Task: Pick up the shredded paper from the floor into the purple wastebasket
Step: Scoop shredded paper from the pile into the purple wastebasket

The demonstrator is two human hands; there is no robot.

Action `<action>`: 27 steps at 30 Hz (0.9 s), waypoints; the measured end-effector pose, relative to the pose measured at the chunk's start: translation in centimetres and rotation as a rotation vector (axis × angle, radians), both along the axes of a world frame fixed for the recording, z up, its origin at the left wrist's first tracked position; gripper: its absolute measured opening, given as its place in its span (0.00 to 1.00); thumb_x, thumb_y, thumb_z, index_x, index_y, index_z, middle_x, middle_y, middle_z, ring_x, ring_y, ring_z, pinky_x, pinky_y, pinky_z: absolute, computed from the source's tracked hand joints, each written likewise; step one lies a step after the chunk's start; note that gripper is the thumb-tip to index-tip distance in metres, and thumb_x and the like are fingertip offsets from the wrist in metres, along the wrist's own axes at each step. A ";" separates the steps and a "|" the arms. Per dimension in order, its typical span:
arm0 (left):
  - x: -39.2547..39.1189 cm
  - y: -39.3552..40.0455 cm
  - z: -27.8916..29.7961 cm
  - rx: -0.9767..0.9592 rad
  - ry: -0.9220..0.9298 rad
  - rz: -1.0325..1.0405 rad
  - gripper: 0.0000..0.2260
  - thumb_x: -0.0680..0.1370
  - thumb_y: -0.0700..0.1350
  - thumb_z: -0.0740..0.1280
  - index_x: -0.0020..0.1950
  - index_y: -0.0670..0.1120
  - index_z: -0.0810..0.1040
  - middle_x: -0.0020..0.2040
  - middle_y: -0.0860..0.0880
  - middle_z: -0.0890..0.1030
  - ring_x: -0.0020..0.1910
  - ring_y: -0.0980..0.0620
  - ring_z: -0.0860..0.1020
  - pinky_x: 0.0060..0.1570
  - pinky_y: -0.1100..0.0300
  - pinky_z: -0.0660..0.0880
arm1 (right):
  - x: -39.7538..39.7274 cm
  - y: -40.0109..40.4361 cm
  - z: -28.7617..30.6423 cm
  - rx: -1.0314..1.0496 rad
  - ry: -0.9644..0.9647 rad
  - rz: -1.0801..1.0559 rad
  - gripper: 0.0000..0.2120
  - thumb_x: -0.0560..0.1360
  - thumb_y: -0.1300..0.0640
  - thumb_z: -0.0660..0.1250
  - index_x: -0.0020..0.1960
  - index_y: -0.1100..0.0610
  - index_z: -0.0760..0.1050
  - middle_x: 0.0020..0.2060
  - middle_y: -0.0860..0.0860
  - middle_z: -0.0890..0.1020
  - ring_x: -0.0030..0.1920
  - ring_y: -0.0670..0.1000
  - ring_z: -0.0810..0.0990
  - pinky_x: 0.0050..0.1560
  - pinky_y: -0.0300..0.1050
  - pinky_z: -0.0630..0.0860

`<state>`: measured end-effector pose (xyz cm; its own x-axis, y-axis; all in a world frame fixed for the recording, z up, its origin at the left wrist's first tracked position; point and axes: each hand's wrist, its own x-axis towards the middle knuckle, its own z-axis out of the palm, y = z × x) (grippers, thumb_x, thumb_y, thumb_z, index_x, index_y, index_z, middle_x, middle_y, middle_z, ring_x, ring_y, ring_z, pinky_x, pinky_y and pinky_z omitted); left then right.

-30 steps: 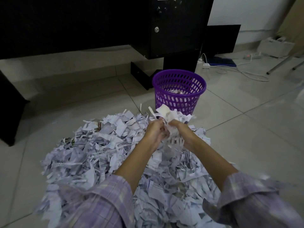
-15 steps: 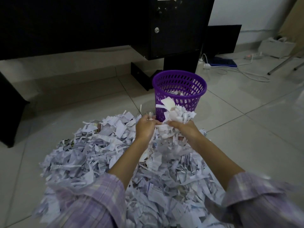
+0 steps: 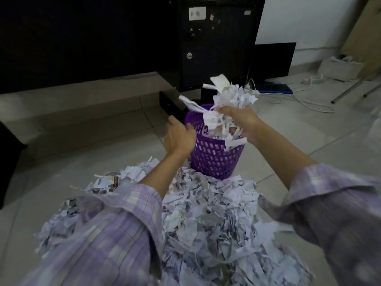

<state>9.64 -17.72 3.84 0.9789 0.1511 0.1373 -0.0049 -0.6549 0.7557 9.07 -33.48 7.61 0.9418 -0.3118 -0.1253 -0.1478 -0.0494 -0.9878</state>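
A large heap of white shredded paper (image 3: 206, 219) covers the tiled floor in front of me. Just beyond it stands the purple wastebasket (image 3: 214, 159), a perforated plastic bin with some shreds inside. My right hand (image 3: 243, 120) is above the basket's rim, closed around a bunch of shredded paper (image 3: 228, 96) whose strips hang down into the opening. My left hand (image 3: 179, 137) is at the basket's left rim, fingers apart, holding nothing that I can see.
A black cabinet (image 3: 212, 44) with a lock stands right behind the basket. White cables and a power strip (image 3: 311, 80) lie on the floor at the right, near a white box (image 3: 340, 68) and metal legs (image 3: 354, 87).
Both hands rose from the heap with a bunch of paper and moved forward over the basket. My left hand has let go of the bunch; my right hand alone holds it.
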 end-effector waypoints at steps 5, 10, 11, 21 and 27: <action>3.9 -1.3 -0.9 0.487 -0.047 -0.336 0.17 0.80 0.47 0.59 0.66 0.40 0.68 0.67 0.41 0.67 0.65 0.40 0.68 0.61 0.48 0.69 | 5.0 -1.2 0.9 -0.048 -0.057 0.001 0.44 0.63 0.47 0.77 0.71 0.60 0.62 0.62 0.53 0.75 0.61 0.55 0.75 0.64 0.55 0.72; 6.6 -3.5 -3.3 0.691 0.007 -0.482 0.22 0.80 0.55 0.58 0.67 0.42 0.68 0.68 0.42 0.70 0.70 0.44 0.64 0.71 0.41 0.53 | 9.6 -2.0 -2.2 -0.165 0.033 -0.048 0.38 0.70 0.49 0.74 0.72 0.63 0.62 0.67 0.58 0.72 0.65 0.58 0.72 0.62 0.51 0.72; 6.9 -3.7 -3.7 0.702 0.034 -0.493 0.23 0.81 0.57 0.57 0.68 0.42 0.68 0.69 0.42 0.69 0.71 0.44 0.63 0.72 0.39 0.49 | 10.5 -2.3 -3.1 -0.195 0.046 -0.057 0.38 0.70 0.49 0.74 0.72 0.63 0.62 0.66 0.58 0.73 0.65 0.59 0.73 0.62 0.51 0.73; 7.7 -3.7 -7.2 0.639 0.109 -0.576 0.26 0.82 0.58 0.42 0.74 0.46 0.62 0.77 0.45 0.57 0.78 0.47 0.41 0.73 0.37 0.40 | 12.7 -2.2 -9.5 -0.711 0.664 0.497 0.29 0.80 0.52 0.62 0.76 0.60 0.57 0.76 0.56 0.59 0.73 0.57 0.62 0.68 0.49 0.65; 7.8 -3.7 -7.5 0.604 0.128 -0.588 0.24 0.83 0.57 0.42 0.75 0.47 0.59 0.76 0.47 0.57 0.78 0.47 0.41 0.73 0.36 0.43 | 14.8 -3.4 -12.3 -1.087 0.825 0.524 0.30 0.81 0.46 0.53 0.78 0.57 0.51 0.76 0.56 0.57 0.74 0.61 0.59 0.74 0.56 0.59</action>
